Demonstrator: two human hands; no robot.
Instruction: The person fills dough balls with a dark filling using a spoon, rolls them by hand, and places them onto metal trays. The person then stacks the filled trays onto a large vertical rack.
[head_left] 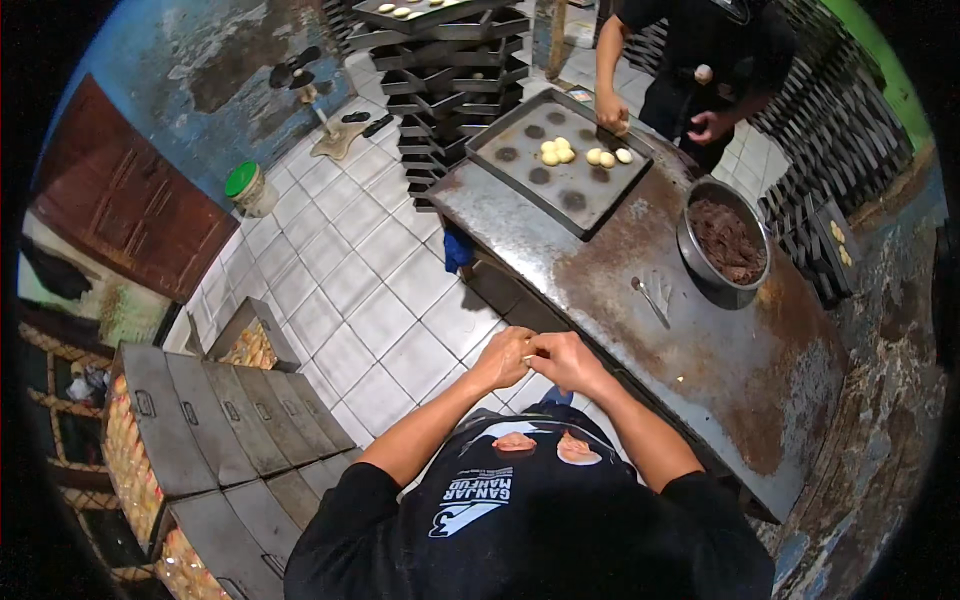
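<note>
My left hand (502,359) and my right hand (566,361) meet in front of my body, beside the near edge of the metal worktable (590,275). The fingers of both are curled and pressed together. A speck of something pale shows between them, too small to name. On the table, nearest my right hand, lies a spoon (651,303). Farther right stands a metal bowl (686,245) of dark brown filling (727,241). Toward the far end a baking tray (520,182) carries several pale dough balls (557,152) among dark round marks.
Across the table a co-worker (690,75) in black reaches over the tray. Stacked trays (450,110) rise at the table's far left. Metal tins (230,420) of packed pastries line my left. A green-lidded bucket (255,190) stands on the tiled floor; trays (830,130) fill the far right.
</note>
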